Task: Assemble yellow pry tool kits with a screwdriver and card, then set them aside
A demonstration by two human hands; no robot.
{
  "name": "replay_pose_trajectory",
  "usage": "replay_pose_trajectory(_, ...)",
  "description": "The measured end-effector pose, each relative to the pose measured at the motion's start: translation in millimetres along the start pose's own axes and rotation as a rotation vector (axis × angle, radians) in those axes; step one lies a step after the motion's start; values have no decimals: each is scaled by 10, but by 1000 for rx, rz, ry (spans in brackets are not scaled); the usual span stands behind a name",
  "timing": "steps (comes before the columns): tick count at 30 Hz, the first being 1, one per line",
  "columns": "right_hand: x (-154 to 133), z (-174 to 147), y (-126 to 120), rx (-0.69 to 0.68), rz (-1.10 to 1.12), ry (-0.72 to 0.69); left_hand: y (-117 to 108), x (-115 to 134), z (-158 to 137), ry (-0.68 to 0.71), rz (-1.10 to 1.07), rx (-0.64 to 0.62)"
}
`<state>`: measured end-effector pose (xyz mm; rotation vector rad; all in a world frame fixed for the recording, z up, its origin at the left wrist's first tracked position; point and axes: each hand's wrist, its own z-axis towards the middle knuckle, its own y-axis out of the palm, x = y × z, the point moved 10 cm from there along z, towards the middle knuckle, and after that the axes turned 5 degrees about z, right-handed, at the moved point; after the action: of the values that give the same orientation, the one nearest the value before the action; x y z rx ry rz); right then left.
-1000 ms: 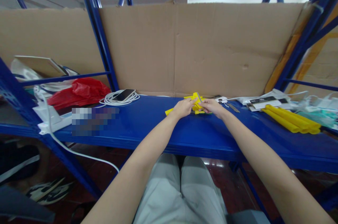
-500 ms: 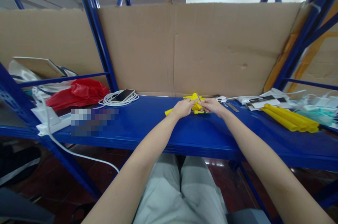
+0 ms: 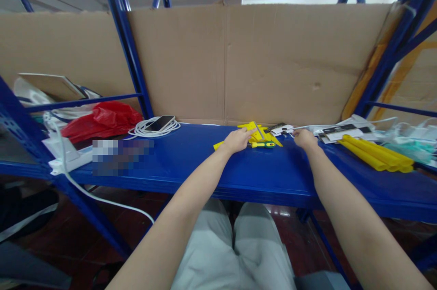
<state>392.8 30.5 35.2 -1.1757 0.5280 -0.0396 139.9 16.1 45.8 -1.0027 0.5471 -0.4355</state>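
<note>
My left hand is closed on a yellow flat piece, with a narrow grey metal strip lying across it. A screwdriver with a yellow and green handle lies just in front of the piece, its tip end by my left fingers. More yellow sheet sticks out to the right. My right hand is down on the table to the right, fingers drawn together beside some small dark parts; what its fingertips hold is too small to make out.
Yellow rolled sheets and white-and-black packets lie at the right. On the left are a phone on a coiled white cable, a red plastic bag and a power strip. A cardboard wall closes off the back.
My right hand has left the yellow piece and moved right to the small parts, uncovering the screwdriver handle and yellow sheet. My left hand has stayed in place.
</note>
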Motion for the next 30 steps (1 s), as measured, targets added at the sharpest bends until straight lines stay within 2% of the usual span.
replay_pose_trajectory(6,206,33,9,24,-56,115,8,-1,-5,-1,18,-14)
replay_pose_trajectory(11,164,62,83,30,-77,25,20,6,-9,-4,18,-31)
replay_pose_trajectory(15,23,7,192,-33,-111,-49,25,19,-11,-5,27,-42)
replay_pose_trajectory(21,-126,-67,346,-151,-188,-43,19,54,-7,15,34,-36)
replay_pose_trajectory(30,-216,-68,393,-167,-270,-100,-11,113,-17,30,31,-62)
